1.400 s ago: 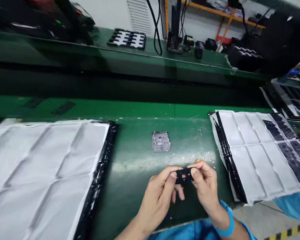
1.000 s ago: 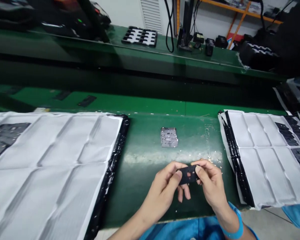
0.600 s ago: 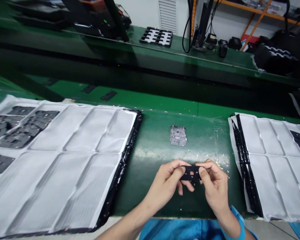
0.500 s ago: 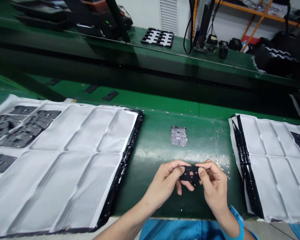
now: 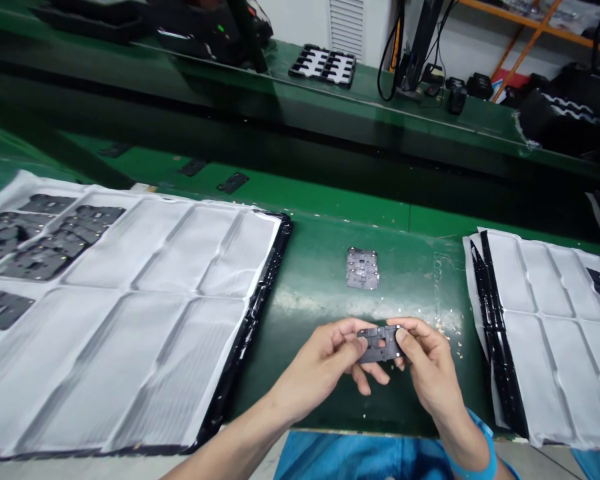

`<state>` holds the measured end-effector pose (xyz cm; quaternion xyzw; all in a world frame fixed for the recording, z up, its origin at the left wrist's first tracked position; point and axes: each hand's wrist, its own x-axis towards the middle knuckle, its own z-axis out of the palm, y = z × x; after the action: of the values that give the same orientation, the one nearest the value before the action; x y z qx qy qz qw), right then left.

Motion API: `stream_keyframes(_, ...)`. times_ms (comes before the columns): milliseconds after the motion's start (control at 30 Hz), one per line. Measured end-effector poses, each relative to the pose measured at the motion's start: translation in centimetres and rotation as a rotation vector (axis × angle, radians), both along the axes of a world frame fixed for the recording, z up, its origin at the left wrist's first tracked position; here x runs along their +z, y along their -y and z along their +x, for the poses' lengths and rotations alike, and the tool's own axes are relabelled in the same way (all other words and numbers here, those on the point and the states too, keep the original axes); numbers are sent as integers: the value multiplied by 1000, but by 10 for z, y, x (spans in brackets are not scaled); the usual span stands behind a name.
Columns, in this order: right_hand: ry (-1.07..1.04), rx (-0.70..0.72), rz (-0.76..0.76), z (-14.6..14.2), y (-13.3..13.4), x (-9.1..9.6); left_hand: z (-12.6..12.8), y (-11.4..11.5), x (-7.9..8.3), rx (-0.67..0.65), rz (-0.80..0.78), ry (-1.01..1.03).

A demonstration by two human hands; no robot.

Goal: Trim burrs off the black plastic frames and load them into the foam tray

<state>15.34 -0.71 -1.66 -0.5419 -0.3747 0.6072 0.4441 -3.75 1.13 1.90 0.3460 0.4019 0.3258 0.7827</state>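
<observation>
A thin dark grey plastic plate [image 5: 381, 344] with cut-outs is held above the green bench by both hands. My left hand [image 5: 337, 353] pinches its left end between thumb and fingers, the lower fingers reaching under it. At the right end, my right hand [image 5: 425, 357] grips the plate with the thumb on top. Just beyond the hands, a small overlapped group of similar grey plates [image 5: 363, 269] lies on the green bench [image 5: 315, 293].
To the left lies a tray lined with white sheet [image 5: 155, 340], with several dark plates [image 5: 45, 250] in its far-left compartments. Another white-lined tray [image 5: 535, 280] sits at the right. Loose plates [image 5: 233, 182] rest on the green strip behind. White crumbs [image 5: 450, 331] dot the bench.
The plate in both hands has tilted, so its face now looks lighter and shows more detail. Both hands keep their hold. The camera view has shifted slightly.
</observation>
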Motion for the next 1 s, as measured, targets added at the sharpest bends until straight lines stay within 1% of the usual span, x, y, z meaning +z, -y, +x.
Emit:
stream_keyframes(133,27,3,18,-5,-1,6,-7,-2,1,-29,20,-60)
stream_keyframes(267,81,-2,52,-11,-3,10,-15,-4,6,-84,40,-139)
stream_keyframes(367,161,14,97,-13,-4,9,-20,-6,9,-91,97,-222)
stream_keyframes(433,245,45,149,-13,-7,8,-25,-12,7,-97,153,-301)
stream_keyframes(500,367,70,236,-13,-15,8,-33,-25,-1,-98,218,-396)
stream_keyframes(567,524,76,355,-15,-31,7,-40,-45,-14,-62,297,-513)
stream_keyframes(667,798,140,486,-21,-69,6,-47,-79,-34,4,405,-657)
stream_keyframes(700,904,208,486,-25,-84,6,-46,-90,-40,12,433,-686)
stream_keyframes(733,1020,308,461,-29,-98,5,-45,-98,-45,14,459,-710)
stream_keyframes(767,1056,358,448,-33,-111,4,-43,-105,-50,16,483,-733)
stream_keyframes(867,1110,499,414,-44,-139,1,-36,-113,-59,48,555,-820)
stream_keyframes(1000,1181,638,352,-57,-153,0,-31,-110,-67,91,600,-903)
